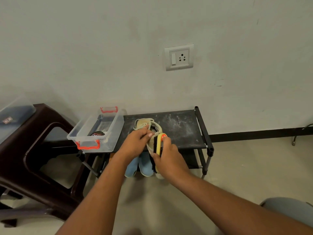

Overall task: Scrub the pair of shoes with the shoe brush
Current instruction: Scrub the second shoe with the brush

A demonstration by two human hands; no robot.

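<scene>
My left hand (135, 143) grips a beige shoe (151, 142) and holds it tilted over the front of a black shoe rack (184, 128). My right hand (166, 158) is closed on a yellow shoe brush (160, 145) with an orange end and black bristles, and the brush lies against the shoe's side. A second beige shoe (143, 123) rests on the rack's top shelf just behind my left hand.
A clear plastic box (101, 131) with red handles holds a polish tin (98, 134) at the rack's left end. Blue shoes (144, 165) sit on the lower shelf. A dark brown plastic stool (39, 150) stands left. A wall socket (179, 56) is above.
</scene>
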